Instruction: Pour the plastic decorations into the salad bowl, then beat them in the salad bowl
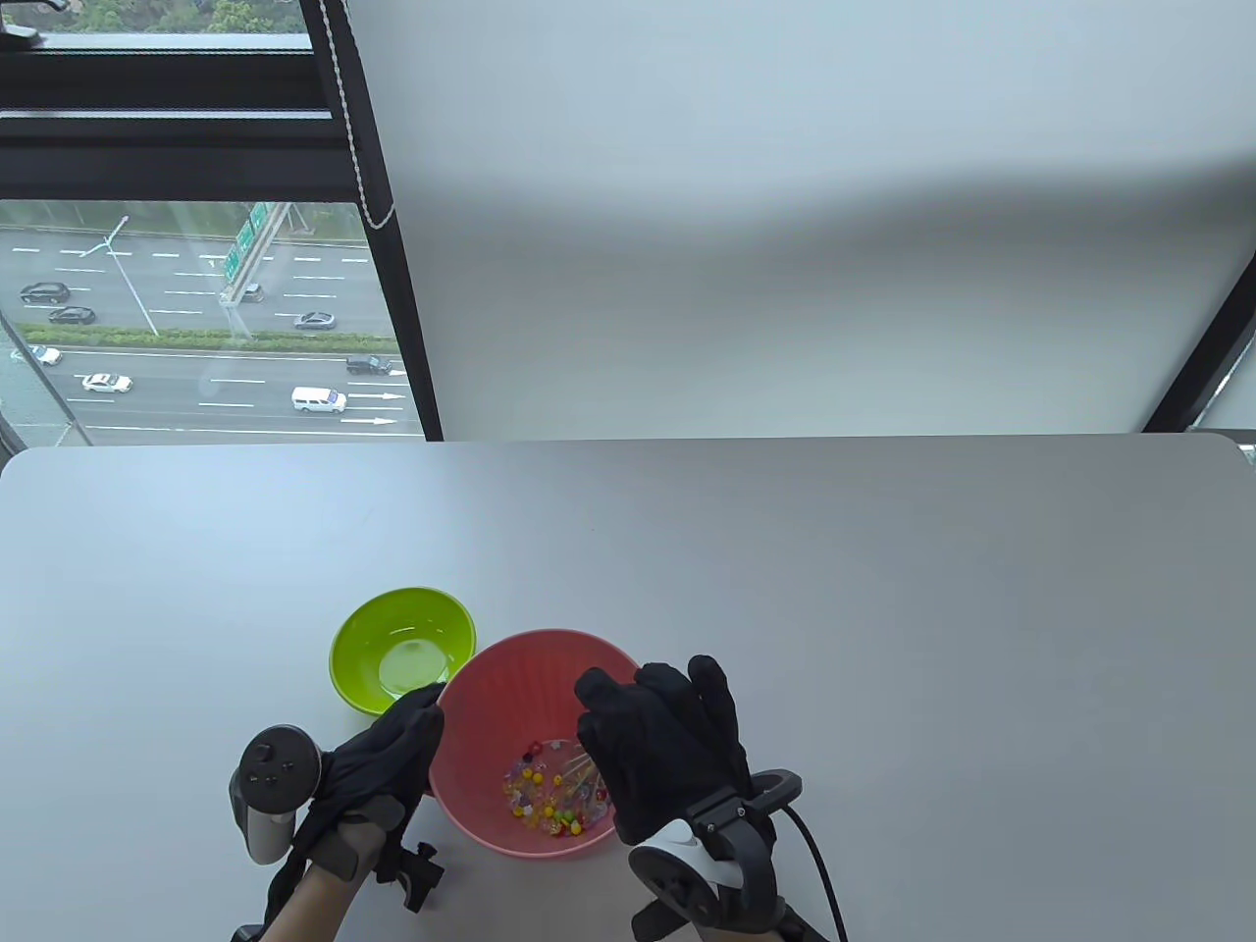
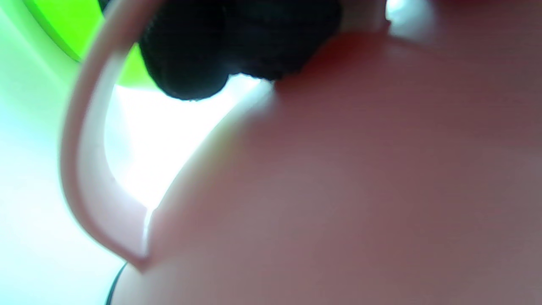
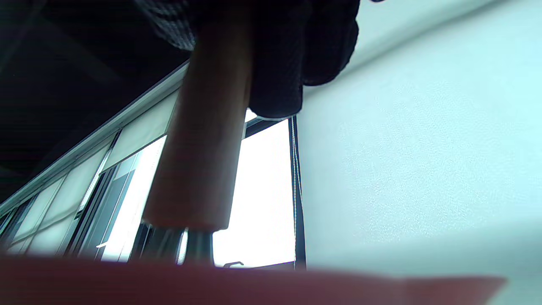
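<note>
Glossy round beads (image 1: 549,795) fill pink bowl (image 1: 491,687); right fingers (image 3: 296,63) grip wooden-handled whisk (image 3: 199,169); left fingers (image 2: 190,63) clasp rim.

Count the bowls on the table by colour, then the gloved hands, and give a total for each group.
Pink bowl: 1, holding the plastic decorations
Green bowl: 1, with no beads showing in it
Bowls total: 2
Gloved hands: 2, the left hand at the pink bowl's rim and the right hand over that bowl, gripping a wooden handle
</note>
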Demonstrator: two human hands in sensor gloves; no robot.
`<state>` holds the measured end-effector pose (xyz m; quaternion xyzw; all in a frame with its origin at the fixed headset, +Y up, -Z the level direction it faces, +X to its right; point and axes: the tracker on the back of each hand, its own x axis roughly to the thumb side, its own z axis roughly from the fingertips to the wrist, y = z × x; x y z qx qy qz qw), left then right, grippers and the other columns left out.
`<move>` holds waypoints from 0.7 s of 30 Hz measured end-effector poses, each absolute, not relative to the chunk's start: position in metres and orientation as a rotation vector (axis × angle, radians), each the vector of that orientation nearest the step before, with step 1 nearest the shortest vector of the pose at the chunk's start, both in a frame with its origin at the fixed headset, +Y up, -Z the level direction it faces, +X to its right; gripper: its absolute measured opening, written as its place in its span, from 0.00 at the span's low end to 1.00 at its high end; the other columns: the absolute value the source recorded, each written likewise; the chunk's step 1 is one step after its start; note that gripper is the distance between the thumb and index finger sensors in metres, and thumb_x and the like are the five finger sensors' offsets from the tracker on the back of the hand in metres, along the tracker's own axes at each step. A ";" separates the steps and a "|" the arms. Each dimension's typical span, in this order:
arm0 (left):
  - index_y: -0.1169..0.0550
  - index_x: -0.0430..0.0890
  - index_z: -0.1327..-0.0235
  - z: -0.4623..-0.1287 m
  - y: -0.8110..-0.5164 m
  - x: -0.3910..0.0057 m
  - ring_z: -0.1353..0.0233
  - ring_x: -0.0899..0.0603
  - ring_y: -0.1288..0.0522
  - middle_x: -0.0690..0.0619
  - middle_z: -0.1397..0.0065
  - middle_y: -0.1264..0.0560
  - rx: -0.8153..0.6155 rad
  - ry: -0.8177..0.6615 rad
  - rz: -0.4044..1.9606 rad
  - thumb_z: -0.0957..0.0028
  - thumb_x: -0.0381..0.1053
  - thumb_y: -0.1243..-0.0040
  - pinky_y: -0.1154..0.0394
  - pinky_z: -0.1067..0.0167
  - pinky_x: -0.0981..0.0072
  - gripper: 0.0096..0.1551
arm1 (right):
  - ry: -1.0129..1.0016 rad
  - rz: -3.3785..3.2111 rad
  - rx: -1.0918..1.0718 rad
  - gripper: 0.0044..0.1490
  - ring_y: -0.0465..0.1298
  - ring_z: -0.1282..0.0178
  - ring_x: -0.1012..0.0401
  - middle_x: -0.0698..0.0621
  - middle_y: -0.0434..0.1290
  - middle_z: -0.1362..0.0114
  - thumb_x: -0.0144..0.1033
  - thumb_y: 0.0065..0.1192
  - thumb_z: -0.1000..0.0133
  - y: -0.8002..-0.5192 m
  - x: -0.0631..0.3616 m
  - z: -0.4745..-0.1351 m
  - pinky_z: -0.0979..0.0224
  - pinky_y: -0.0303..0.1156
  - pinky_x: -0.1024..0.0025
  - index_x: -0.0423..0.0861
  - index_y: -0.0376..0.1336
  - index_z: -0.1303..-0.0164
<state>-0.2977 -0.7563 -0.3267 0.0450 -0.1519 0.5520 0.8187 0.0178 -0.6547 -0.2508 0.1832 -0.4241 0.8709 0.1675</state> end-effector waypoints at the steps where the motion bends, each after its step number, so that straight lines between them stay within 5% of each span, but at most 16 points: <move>1: 0.25 0.38 0.35 -0.327 -0.756 -0.298 0.53 0.40 0.18 0.53 0.66 0.18 0.096 -0.324 1.176 0.41 0.71 0.55 0.32 0.33 0.40 0.42 | -1.207 2.477 0.521 0.27 0.70 0.31 0.57 0.62 0.79 0.44 0.57 0.52 0.36 -0.655 0.018 -0.251 0.15 0.45 0.51 0.63 0.60 0.26; 16: 0.25 0.38 0.35 -0.327 -0.756 -0.298 0.53 0.41 0.18 0.53 0.66 0.18 0.096 -0.324 1.173 0.41 0.71 0.55 0.32 0.33 0.40 0.42 | -0.976 2.367 0.522 0.29 0.73 0.33 0.58 0.63 0.80 0.43 0.60 0.58 0.39 -0.664 0.012 -0.259 0.15 0.49 0.51 0.60 0.62 0.30; 21: 0.25 0.37 0.34 -0.327 -0.756 -0.298 0.53 0.40 0.18 0.53 0.66 0.18 0.096 -0.324 1.173 0.41 0.71 0.55 0.32 0.33 0.40 0.42 | -1.033 2.429 0.551 0.28 0.73 0.32 0.59 0.64 0.80 0.41 0.60 0.59 0.40 -0.664 0.008 -0.256 0.15 0.49 0.51 0.61 0.62 0.31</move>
